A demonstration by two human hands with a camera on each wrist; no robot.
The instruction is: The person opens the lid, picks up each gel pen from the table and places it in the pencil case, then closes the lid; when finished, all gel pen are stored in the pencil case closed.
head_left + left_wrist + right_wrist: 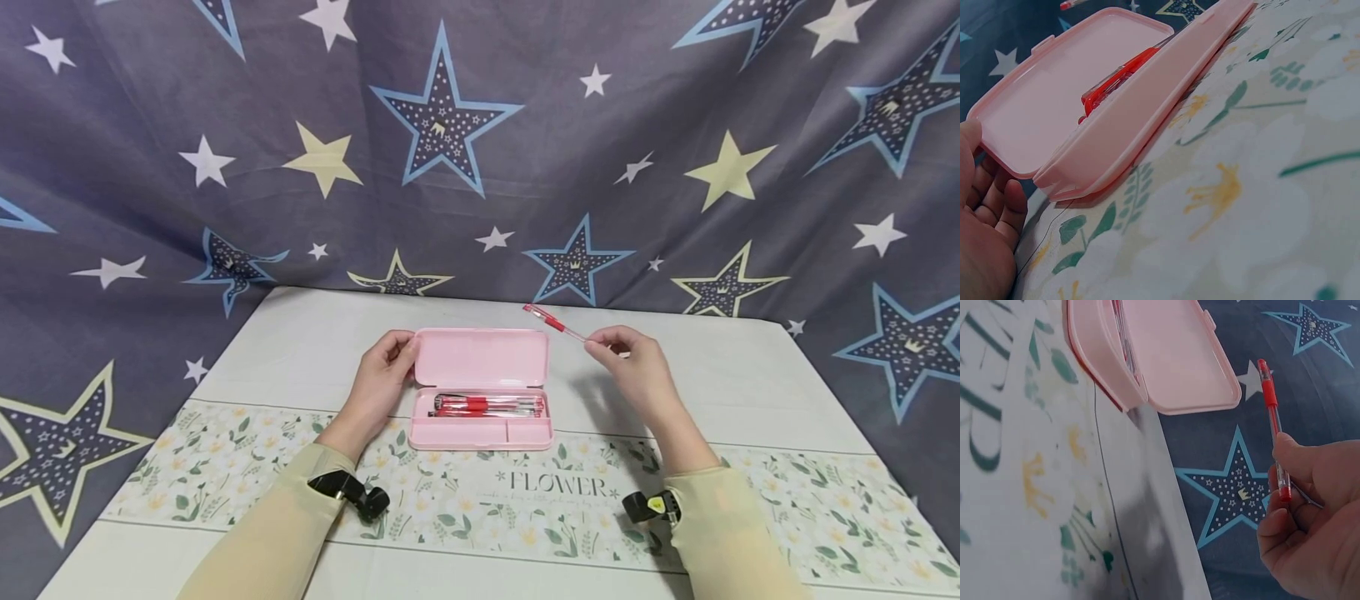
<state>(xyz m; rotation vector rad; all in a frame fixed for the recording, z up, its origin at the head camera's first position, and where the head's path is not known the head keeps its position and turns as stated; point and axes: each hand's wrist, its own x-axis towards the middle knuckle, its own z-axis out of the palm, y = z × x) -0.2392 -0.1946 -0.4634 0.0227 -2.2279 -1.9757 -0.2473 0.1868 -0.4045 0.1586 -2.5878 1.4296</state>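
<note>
A pink pencil case [480,432] lies on the table with its lid [482,358] raised at the back. Several clear pens with red grips [487,406] fill its long rear compartment; the two smaller front compartments hold nothing. My left hand [381,375] pinches the lid's left edge, with the thumb in front and fingers behind in the left wrist view. To the right of the case, my right hand [633,367] is raised above the table. Its thumb and fingers pinch a red pen [1274,419] near one end, the red-gripped end pointing up and left.
A white tablecloth [345,329] with a floral band [247,450] reading "FLOWER" covers the table. Behind it hangs a dark curtain [525,208] printed with stars. Each wrist carries a small black camera, one on the left [371,504] and one on the right [637,507].
</note>
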